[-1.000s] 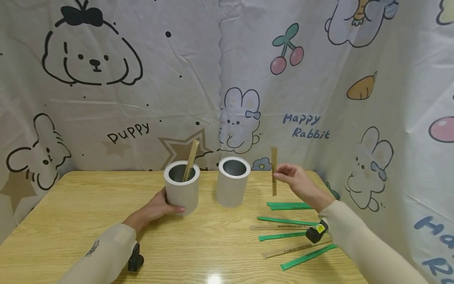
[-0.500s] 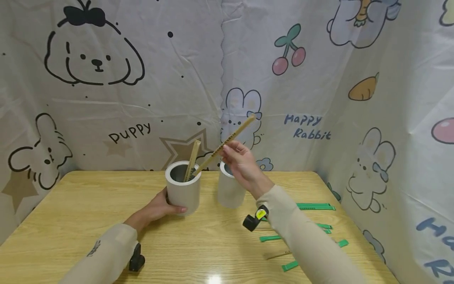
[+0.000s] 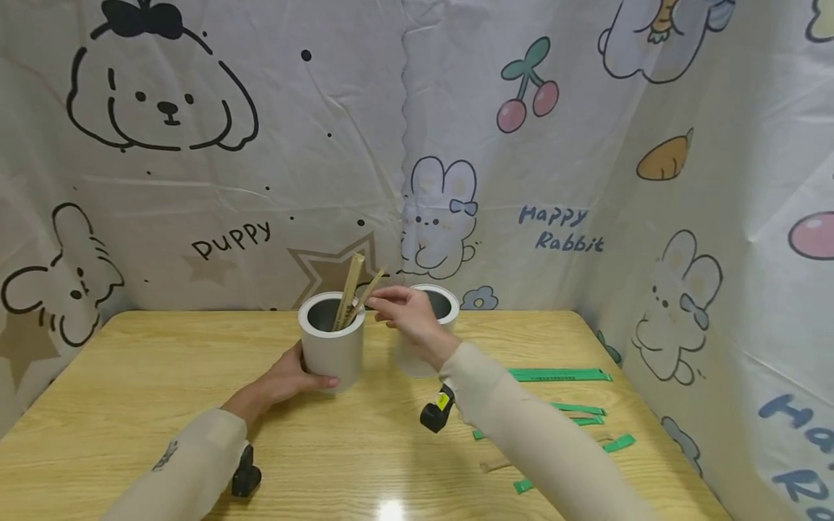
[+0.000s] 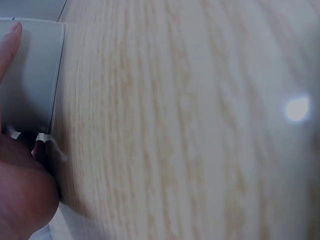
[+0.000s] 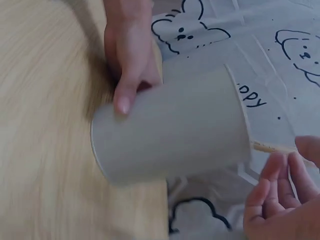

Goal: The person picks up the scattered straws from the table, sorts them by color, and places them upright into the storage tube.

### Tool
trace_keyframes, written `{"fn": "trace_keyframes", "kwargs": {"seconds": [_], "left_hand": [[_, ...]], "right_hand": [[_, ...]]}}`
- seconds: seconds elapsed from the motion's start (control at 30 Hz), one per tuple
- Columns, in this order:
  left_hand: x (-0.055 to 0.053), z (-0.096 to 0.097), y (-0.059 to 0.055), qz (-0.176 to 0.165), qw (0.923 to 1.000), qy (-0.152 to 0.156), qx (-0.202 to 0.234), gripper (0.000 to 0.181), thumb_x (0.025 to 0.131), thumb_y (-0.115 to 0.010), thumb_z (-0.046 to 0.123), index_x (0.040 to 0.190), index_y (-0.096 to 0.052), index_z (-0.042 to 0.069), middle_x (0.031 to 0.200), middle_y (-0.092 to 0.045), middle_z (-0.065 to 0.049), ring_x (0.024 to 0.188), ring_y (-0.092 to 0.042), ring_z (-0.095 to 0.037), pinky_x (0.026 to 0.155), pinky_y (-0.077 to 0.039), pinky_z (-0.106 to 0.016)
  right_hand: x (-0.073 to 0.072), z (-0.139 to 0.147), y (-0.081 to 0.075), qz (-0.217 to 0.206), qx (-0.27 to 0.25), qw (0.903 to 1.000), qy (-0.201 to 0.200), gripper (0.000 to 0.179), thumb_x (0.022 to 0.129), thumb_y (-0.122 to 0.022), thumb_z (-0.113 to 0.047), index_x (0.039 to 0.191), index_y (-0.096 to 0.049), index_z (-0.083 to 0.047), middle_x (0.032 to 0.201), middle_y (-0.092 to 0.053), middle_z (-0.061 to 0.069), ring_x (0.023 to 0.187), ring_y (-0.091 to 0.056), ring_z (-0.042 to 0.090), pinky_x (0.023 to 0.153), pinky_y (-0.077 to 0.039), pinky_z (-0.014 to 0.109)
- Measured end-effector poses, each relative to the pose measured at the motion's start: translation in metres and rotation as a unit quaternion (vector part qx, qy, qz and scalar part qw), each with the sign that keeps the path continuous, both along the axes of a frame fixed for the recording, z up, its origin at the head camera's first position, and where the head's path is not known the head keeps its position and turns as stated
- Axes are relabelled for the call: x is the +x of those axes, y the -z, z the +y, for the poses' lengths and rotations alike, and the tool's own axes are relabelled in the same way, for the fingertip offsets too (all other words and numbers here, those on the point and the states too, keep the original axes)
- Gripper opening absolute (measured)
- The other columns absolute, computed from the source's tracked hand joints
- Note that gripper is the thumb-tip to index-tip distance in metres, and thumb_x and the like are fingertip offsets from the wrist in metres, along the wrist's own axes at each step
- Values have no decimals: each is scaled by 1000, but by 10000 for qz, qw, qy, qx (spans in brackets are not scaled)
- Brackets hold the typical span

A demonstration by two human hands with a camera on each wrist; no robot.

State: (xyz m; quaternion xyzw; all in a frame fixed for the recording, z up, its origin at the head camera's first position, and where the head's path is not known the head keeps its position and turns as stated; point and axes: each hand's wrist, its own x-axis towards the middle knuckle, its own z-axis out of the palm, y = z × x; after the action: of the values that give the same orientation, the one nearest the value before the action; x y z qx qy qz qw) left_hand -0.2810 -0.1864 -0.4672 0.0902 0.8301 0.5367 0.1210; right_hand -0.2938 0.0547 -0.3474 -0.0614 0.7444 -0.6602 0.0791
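On the left stands a white cylindrical cup [image 3: 332,362] with a dark inside. My left hand [image 3: 287,380] grips it low on the side, its thumb lying across the front. Brown stick packets [image 3: 349,289] lean upright in this cup. A further slim brown stick packet [image 3: 376,281] slants into the mouth, its upper end between the thumb and fingertips of my right hand [image 3: 410,318]. The right wrist view has that packet [image 5: 272,147] poking past the rim to my fingers. In the left wrist view only part of the cup [image 4: 32,75] shows.
A second white cup [image 3: 409,362] stands just right of the first, partly behind my right hand. Green stick packets [image 3: 563,374] and brown ones [image 3: 496,467] lie on the right of the wooden table [image 3: 163,362], partly under my forearm. A printed cloth [image 3: 339,166] hangs behind.
My right hand has carried the brown packet from the right across to the left cup and lowered it into the mouth. The left hand and its cup have stayed in place.
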Motion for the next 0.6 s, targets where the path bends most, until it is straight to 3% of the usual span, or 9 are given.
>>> {"fn": "trace_keyframes", "kwargs": {"seconds": [0.13,0.27,0.5,0.6], "left_hand": [[0,0,0,-4,10000,34,28,116,79,-87,33,159,-11,-2,160,-31,-28,146,-35,-47,120,-31,-60],[-1,2,2,71,9999,83,33,115,80,-87,32,159,-11,-4,160,-30,-30,147,-34,-48,120,-30,-61],[1,3,2,55,9999,74,86,115,80,-86,30,159,-10,-4,160,-30,-30,147,-33,-48,120,-29,-61],[2,2,1,52,9999,69,97,115,80,-86,31,159,-9,-3,160,-29,-29,147,-33,-48,120,-30,-61]], "right_hand": [[8,26,-9,246,480,9976,-439,30,99,-65,-17,125,-68,-3,120,-73,13,84,-68,9,88,-58,32],[15,61,-11,333,595,9935,-906,33,100,-63,-17,128,-65,-1,121,-72,11,88,-69,10,92,-57,34],[21,140,-4,389,1002,9837,-1442,42,102,-60,-21,136,-57,4,132,-65,17,97,-67,11,92,-54,30],[20,177,4,407,1446,9768,-1528,45,103,-60,-24,140,-56,0,141,-60,20,106,-65,16,100,-52,37]]}}
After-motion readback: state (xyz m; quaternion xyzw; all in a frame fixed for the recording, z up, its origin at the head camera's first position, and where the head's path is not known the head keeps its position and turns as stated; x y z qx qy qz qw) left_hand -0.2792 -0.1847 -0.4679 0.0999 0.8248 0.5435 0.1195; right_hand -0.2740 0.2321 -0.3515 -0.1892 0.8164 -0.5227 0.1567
